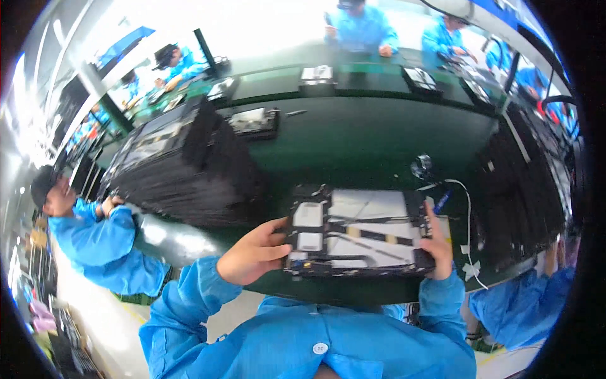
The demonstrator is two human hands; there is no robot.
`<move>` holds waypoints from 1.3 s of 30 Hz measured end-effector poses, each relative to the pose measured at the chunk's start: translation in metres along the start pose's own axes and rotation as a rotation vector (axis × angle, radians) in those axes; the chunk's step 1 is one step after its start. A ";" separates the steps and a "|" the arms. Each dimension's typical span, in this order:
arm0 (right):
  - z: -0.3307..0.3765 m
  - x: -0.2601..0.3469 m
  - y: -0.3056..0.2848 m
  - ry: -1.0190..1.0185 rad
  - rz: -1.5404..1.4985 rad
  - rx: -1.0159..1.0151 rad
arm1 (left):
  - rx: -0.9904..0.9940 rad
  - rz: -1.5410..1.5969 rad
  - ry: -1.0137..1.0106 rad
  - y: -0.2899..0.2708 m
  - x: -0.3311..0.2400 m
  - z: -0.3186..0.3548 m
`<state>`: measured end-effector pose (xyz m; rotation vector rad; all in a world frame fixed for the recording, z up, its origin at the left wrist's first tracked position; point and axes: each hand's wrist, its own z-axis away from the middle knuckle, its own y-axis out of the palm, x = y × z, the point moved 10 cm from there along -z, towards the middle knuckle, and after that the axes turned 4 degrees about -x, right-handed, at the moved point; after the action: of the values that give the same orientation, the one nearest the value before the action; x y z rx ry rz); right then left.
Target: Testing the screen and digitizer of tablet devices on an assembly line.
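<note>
Both hands hold a flat open electronic device [360,230], a black frame with silvery panels, white parts and thin cables inside, level above the near edge of a dark green table [353,139]. My left hand [255,252] grips its left edge, thumb on top. At the right edge, my right hand [437,243] closes around the frame. Blue sleeves cover both forearms.
A tall stack of black trays [183,167] stands at the left, another [524,189] at the right. A white cable [467,221] and a blue pen lie beside the device. More devices [255,121] sit farther back. People in blue coats work around the table.
</note>
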<state>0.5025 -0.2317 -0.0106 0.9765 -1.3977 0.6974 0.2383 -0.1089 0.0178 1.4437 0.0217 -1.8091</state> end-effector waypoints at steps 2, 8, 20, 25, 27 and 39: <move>0.015 -0.005 0.000 -0.074 0.043 0.037 | -0.070 -0.020 -0.049 -0.019 0.017 -0.010; 0.020 -0.018 -0.001 -0.072 -0.099 -0.017 | -0.239 -0.146 -0.059 -0.051 0.054 -0.030; 0.008 -0.042 0.000 0.242 -0.205 -0.162 | -0.507 -0.199 -0.055 -0.108 0.070 -0.031; -0.006 -0.024 -0.022 0.154 -0.169 -0.359 | -0.532 -1.276 0.456 -0.084 -0.001 -0.021; -0.011 -0.018 -0.020 0.222 -0.180 -0.309 | -0.587 -1.469 0.695 -0.050 -0.025 -0.017; 0.010 0.072 0.045 -0.500 1.167 0.060 | 0.252 -1.623 1.663 0.089 -0.020 0.051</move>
<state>0.4653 -0.2301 0.0659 0.2774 -2.4130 1.3944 0.2496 -0.1817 0.0916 3.0270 2.3347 -0.6822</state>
